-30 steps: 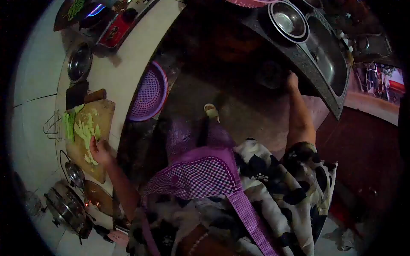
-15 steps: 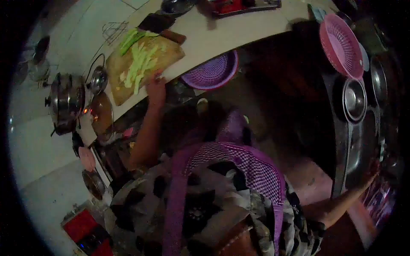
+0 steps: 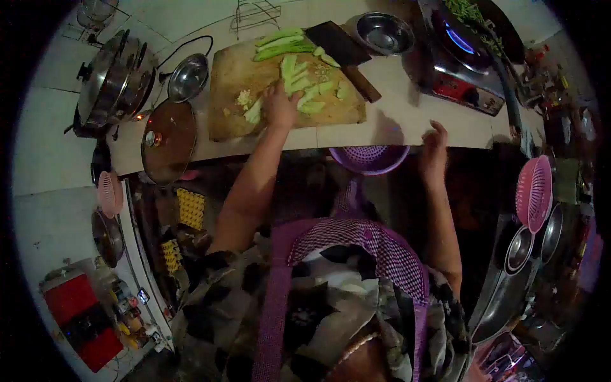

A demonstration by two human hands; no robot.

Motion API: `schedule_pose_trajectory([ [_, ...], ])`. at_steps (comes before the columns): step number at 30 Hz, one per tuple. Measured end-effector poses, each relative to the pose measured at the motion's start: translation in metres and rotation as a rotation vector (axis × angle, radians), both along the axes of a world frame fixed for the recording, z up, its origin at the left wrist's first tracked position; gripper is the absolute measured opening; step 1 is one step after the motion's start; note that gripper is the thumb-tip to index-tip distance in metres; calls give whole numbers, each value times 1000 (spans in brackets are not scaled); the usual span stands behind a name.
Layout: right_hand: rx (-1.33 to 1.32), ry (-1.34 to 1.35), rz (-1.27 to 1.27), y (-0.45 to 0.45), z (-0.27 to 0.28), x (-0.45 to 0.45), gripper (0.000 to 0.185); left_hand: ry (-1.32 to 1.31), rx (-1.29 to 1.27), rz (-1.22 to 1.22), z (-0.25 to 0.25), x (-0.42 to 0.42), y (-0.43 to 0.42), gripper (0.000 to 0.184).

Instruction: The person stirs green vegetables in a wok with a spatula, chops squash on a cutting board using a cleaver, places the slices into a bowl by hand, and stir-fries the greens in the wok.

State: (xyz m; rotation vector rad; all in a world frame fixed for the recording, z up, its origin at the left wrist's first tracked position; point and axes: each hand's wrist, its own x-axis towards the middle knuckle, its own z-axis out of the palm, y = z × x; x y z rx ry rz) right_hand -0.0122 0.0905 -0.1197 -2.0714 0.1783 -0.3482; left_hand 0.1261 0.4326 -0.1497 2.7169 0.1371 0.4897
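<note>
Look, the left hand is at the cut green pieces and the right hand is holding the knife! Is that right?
Not quite: the right hand isn't holding the knife; the head view shows it lying at the right end of the chopping board, untouched. The left hand is at the cut green pieces.

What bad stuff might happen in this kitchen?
The flame on the stove is lit, so anyone going too near might get burned. The long handle reaches past the stove's front, so someone passing might knock it. The knife lies at the edge of the board, close to cut greens, and the left hand is over that board, so it might get nicked.
</note>
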Motion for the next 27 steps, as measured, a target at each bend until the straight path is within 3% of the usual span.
schedule_pose_trajectory([
  [1, -1, -180, 105, 5, -19, 27, 50, 28, 17, -25, 3, 0, -15, 49],
  [5, -575, -317, 177, 21, 10, 97, 51, 278, 19, -191, 28, 3, -45, 55],
  [6, -614, -208, 201, 19, 6, 107, 54, 350, -170, -199, 38, 1, -48, 52],
  [11, -888, 313, 177, 42, 1, 118, 61, 443, -547, -384, 58, -28, -8, 46],
  [13, -838, 337, 163, 44, 3, 124, 61, 484, -713, -503, 66, -58, 11, 45],
  [18, -718, 254, 37, 32, 27, 116, 57, 556, -685, -757, 27, -147, 17, 46],
  [26, -463, 71, 110, 4, 94, 68, 56, 540, -348, -987, 33, -126, 20, 42],
  [27, -391, 82, 121, 2, 99, 65, 56, 597, -462, -975, 34, -118, 25, 41],
])
